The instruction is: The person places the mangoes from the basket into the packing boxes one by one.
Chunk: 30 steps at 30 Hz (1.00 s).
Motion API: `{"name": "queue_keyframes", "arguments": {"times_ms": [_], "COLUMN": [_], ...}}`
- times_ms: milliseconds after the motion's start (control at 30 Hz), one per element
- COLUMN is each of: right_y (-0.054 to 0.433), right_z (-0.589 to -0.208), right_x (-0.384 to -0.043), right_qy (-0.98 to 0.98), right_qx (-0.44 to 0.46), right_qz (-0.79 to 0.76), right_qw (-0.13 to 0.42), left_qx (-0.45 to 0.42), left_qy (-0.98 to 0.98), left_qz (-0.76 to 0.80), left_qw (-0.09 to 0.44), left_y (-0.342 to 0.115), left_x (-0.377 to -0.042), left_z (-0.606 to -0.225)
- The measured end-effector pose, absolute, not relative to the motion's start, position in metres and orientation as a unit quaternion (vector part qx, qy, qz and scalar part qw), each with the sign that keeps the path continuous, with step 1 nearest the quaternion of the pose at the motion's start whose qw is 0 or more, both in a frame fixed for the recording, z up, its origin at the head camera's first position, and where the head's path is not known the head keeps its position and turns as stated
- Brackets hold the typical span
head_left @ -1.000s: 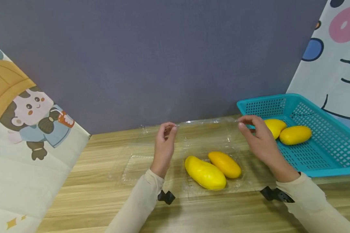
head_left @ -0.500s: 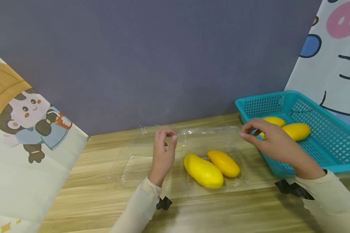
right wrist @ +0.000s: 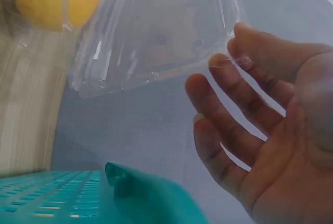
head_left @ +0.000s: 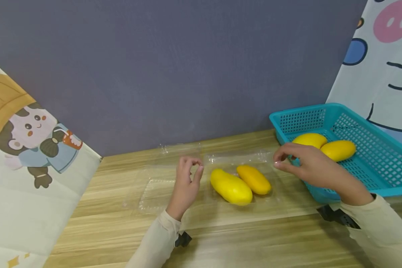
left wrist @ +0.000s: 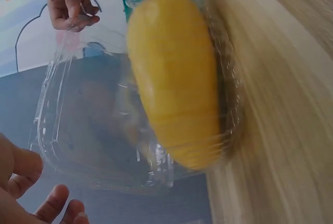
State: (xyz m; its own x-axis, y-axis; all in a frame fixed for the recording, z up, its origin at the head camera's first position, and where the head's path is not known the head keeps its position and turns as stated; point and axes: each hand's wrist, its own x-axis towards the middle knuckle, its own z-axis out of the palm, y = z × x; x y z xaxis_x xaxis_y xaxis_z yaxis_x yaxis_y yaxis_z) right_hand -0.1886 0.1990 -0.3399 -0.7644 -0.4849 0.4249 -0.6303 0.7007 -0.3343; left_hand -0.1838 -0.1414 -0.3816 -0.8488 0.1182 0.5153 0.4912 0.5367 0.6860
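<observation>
Clear plastic clamshell (left wrist: pixel 237 96), thin, ribbed walls, low centre of the frame; inside, two smooth, elongated yellow fruits: fatter fruit (head_left: pixel 231 187), slimmer fruit (head_left: pixel 254 179). Its glossy lid (head_left: pixel 236 158) stands tilted up behind them. Left hand (head_left: pixel 186 182) pinches the lid's left corner; right hand (head_left: pixel 309 165) pinches the right corner between thumb and fingertips. Second clamshell (head_left: pixel 159 195), crimped base, left of centre. Upper right: turquoise lattice basket (head_left: pixel 382 191), rigid plastic, two more oval yellow fruits (head_left: pixel 339 150) within. Bench (head_left: pixel 97 230): pale, streaky wood grain. Backdrop (head_left: pixel 187 74): matte grey-blue, filling upper frame.
</observation>
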Motion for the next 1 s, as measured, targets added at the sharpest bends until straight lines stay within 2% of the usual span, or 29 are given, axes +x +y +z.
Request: {"name": "queue_keyframes", "arguments": {"times_ms": [367,700,1000], "right_y": [0.197,0.195,0.195], "right_z": [-0.346,-0.346,-0.348], "right_x": [-0.192,-0.190,-0.190], "right_qy": [-0.928,-0.939,-0.933], "right_qx": [0.295,0.299,0.324], "right_qz": [0.192,0.165,0.149], "right_qw": [0.119,0.047,0.046], "left_qx": [-0.173,-0.150,-0.133], "left_qy": [-0.876,-0.892,-0.898], "left_qz": [-0.413,-0.409,-0.410], "left_qw": [0.177,0.122,0.085], "left_y": [-0.144,-0.146,-0.148], "left_x": [-0.174,-0.162,-0.156], "left_z": [-0.390,-0.397,-0.399]}}
